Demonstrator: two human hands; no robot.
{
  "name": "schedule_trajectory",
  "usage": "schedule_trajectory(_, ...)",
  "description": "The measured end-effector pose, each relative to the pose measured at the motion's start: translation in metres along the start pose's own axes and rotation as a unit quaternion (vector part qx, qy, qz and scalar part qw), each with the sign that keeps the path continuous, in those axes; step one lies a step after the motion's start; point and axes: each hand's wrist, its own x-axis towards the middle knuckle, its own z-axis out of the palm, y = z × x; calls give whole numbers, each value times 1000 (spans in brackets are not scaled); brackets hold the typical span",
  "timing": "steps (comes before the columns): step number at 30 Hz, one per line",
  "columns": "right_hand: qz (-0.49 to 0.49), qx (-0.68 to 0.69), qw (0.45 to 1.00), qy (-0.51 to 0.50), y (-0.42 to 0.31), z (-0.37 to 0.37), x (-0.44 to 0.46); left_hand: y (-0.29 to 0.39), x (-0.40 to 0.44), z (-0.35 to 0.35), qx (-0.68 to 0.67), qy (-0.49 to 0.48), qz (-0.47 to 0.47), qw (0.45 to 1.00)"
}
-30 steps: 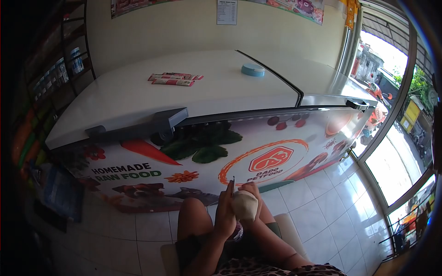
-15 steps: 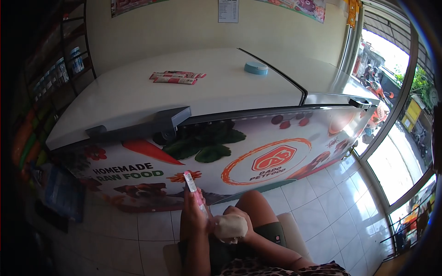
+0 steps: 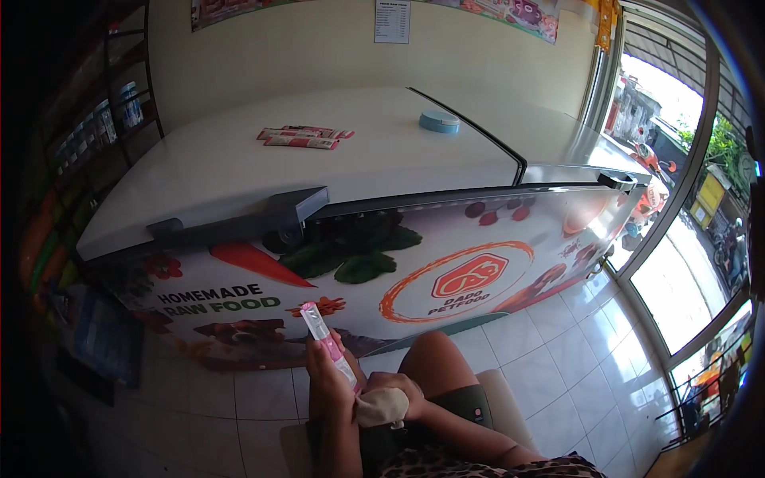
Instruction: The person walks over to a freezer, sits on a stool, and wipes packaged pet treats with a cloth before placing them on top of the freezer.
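Above my lap, my left hand point(image 3: 328, 373) is wrapped round a slim pink-and-white stick sachet point(image 3: 316, 324). The sachet slants up and to the left, its upper end sticking out past my fingers. My right hand point(image 3: 405, 390) is closed on a beige cloth point(image 3: 382, 408), bunched close beside the sachet's lower end. Whether the cloth touches the sachet I cannot tell. More pink-and-white sachets point(image 3: 301, 143) lie in a small pile on the white freezer lid point(image 3: 382, 167). To their right sits a round light-blue container point(image 3: 439, 122).
The chest freezer's printed front point(image 3: 343, 271) stands just beyond my knees. Dark handles point(image 3: 279, 211) jut from its front edge. A shelf rack with jars point(image 3: 130, 105) is at the left, and a glass door point(image 3: 677, 263) at the right. I sit on a beige seat point(image 3: 506, 398).
The sachet's upper end has tipped to the left. My right hand has drawn the cloth down and left, closer to my left hand, and less of the cloth shows.
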Motion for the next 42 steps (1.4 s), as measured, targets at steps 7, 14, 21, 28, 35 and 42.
schedule_trajectory(7, -160, -267, 900, 306, -34, -30, 40, 3, -29, 42, 177, -210, 91, 957)
schedule_trajectory(14, -125, -90, 982, 108, -27, 1, 25, 12, -28, 34, 161, -44, 155, 974)
schedule_trajectory(21, -157, -112, 981, -22, -26, -21, 14, 8, -9, 12, 139, -30, 97, 985)
schedule_trajectory(28, -242, -421, 816, 313, -68, -50, 58, 19, -32, 44, 193, -293, -24, 936)
schedule_trajectory(35, -167, -211, 963, 24, -31, -9, 20, 10, -7, 13, 40, 93, -5, 995)
schedule_trajectory(42, -74, -163, 983, 32, -14, -46, 9, 12, 10, -2, -146, 12, -157, 977)
